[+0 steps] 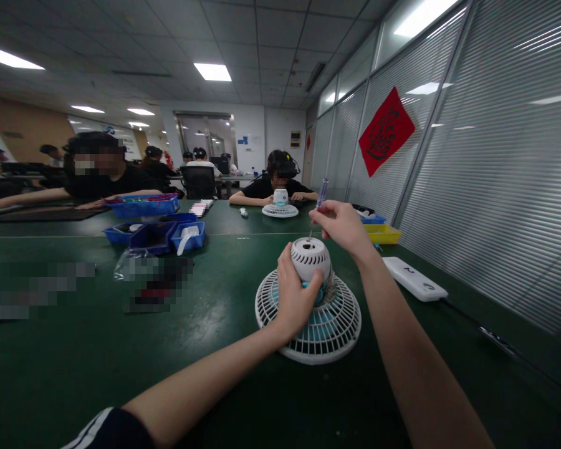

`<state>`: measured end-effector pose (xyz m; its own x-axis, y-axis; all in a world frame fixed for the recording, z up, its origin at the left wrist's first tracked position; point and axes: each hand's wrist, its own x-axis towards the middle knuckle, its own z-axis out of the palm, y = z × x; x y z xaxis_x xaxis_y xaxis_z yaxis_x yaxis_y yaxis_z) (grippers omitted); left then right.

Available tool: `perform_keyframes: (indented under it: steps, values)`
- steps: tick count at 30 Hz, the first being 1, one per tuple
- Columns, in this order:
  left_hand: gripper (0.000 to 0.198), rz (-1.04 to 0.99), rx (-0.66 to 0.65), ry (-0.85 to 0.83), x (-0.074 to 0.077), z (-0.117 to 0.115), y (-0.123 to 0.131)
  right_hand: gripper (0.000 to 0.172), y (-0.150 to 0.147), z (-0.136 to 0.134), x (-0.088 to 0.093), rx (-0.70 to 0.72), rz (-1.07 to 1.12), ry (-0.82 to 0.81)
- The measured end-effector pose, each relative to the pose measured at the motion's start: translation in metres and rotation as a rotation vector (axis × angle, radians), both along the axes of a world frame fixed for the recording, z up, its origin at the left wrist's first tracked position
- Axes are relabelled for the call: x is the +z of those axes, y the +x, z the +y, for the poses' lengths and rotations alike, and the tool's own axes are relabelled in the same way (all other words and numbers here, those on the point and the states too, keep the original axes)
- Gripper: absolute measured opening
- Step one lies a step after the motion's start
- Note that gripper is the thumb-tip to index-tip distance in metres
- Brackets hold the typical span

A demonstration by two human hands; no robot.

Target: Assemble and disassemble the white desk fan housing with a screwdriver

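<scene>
A white fan head (311, 333) with pale blue blades lies grille-down on the green table, its rounded motor housing (312, 257) facing up. My left hand (293, 293) wraps around the side of that housing, thumb toward me. In my right hand (339, 226) a screwdriver (323, 192) with a clear purplish handle is pinched by the fingers. It stands nearly upright, and its thin shaft reaches down to the top of the housing, beside a dark opening. Whether the tip sits on a screw is too small to tell.
Blue bins (154, 236) with parts stand at the left, a clear plastic bag (133, 265) before them. To the right are a yellow tray (382, 234) and a white box-shaped device (415, 279) with a black cable. Across the table a person (280, 174) sits behind another fan (280, 211).
</scene>
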<state>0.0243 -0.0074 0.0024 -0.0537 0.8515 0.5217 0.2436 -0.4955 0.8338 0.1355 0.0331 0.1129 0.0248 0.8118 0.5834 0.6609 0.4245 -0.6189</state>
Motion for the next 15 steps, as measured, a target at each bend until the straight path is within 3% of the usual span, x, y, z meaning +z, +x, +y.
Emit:
perform_keyframes:
  steps: [15]
  values:
    - [0.066, -0.004, 0.0, 0.0, -0.0001, 0.0004, 0.0, 0.013, -0.0008, 0.0069, -0.0023, 0.139, 0.143, -0.07]
